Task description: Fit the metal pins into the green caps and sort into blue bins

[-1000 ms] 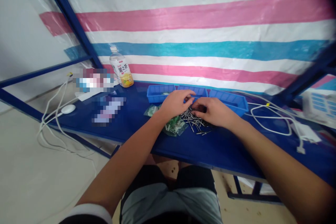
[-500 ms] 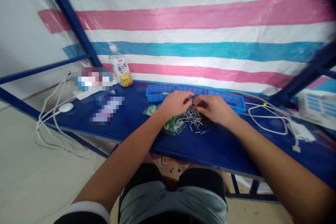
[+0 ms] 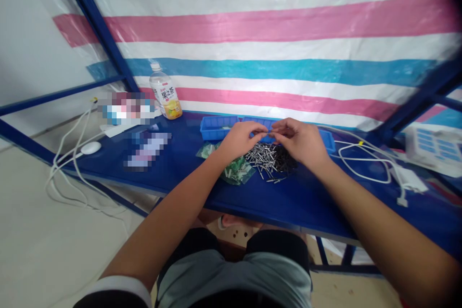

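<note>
My left hand (image 3: 241, 137) and my right hand (image 3: 299, 140) meet fingertip to fingertip above the table. Both are closed in a pinch, and what lies between the fingers is too small to make out. Just below them spreads a heap of thin silver metal pins (image 3: 263, 160). Against its right side lies a heap of small dark pieces (image 3: 285, 161), partly under my right hand. Left of the pins is a clear plastic bag (image 3: 236, 173) with greenish and white bits. Behind my hands stand blue plastic bins (image 3: 214, 130), partly covered by them.
A drink bottle (image 3: 166, 94) stands at the back left of the blue table (image 3: 180, 154). White cables (image 3: 364, 168) and an adapter (image 3: 409, 178) lie on the right, near a white box with blue squares (image 3: 433, 147). Blue posts and a striped sheet (image 3: 252, 26) close off the back.
My right hand has lifted slightly off the heaps and turned, showing more of the dark pieces. My left hand has barely moved, and the fingertips still meet.
</note>
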Demonstrator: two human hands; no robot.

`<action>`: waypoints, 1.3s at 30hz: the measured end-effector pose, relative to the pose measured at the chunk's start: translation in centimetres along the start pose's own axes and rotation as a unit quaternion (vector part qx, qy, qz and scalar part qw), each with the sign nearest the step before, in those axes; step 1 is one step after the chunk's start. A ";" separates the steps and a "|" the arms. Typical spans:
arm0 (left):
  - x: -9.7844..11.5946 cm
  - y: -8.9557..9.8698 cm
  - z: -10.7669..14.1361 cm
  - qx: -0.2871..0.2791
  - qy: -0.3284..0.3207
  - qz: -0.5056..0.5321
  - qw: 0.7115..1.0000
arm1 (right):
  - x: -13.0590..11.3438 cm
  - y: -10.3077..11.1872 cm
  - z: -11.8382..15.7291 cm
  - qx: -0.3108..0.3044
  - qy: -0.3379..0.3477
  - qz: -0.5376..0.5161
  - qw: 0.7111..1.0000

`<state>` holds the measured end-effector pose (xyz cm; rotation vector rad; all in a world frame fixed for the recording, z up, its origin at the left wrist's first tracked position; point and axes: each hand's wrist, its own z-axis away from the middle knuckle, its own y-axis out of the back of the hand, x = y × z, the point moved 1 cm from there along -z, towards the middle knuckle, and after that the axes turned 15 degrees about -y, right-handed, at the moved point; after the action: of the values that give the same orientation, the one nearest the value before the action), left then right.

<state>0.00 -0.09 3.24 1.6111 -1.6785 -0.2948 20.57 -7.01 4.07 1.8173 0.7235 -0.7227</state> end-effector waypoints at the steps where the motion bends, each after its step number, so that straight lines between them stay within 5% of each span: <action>1: 0.1 0.0 0.0 0.010 0.008 0.014 1.000 | 0.0 0.0 0.0 -0.001 0.005 0.015 1.000; 13: 0.1 -0.2 0.2 0.057 0.079 0.152 0.984 | -0.8 0.1 0.4 0.019 0.120 0.086 0.989; 18: 0.3 -0.4 0.3 0.022 0.074 0.179 0.981 | -0.5 0.1 0.2 0.067 0.112 0.061 0.990; 31: -0.8 -0.1 0.2 0.064 0.069 0.133 0.987 | -0.1 -0.6 0.1 -0.006 0.086 0.030 0.996; 39: -0.6 -0.1 0.2 0.085 0.111 0.115 0.984 | -0.5 -0.2 0.3 0.026 0.067 0.050 0.996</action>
<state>-0.15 0.33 2.83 1.4892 -1.7306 0.1424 20.04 -7.29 4.22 1.9496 0.7014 -0.5629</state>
